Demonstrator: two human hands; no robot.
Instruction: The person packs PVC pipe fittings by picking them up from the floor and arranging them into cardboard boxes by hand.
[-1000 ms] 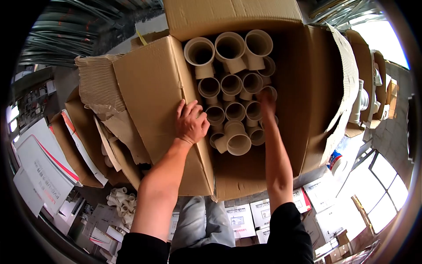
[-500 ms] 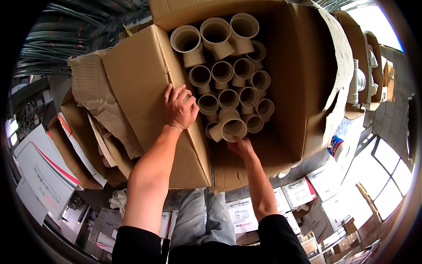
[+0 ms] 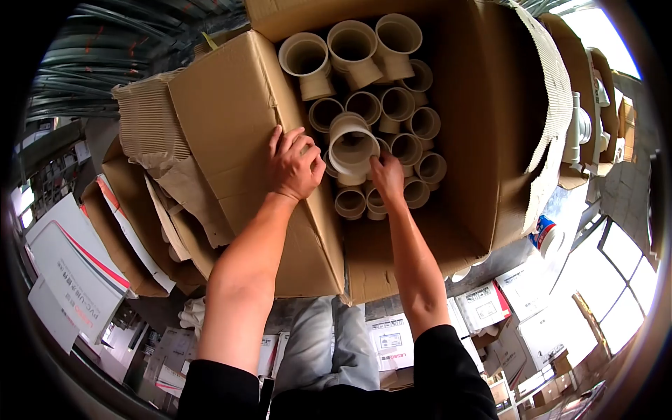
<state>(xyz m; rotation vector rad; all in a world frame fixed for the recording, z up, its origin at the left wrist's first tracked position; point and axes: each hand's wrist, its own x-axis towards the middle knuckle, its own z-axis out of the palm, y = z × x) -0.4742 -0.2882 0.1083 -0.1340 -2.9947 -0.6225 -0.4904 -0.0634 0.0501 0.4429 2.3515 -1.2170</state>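
Pale plastic, the pipe fitting (image 3: 353, 150) looks stiff and light; the right hand (image 3: 390, 180) pinches its rim, a sound hold, over other fittings (image 3: 316, 87) in the box (image 3: 462, 140), whose left edge the loosely curled left hand (image 3: 296, 164) touches.

Right fingers (image 3: 380, 165) grip a pipe fitting (image 3: 353, 145) by its rim.

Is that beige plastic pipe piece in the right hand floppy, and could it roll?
The beige, tubular plastic pipe piece is probably stiff: its rim looks evenly round. It's likely light for its size, being hollow and held by just the right hand. Its curved sides might let it roll.
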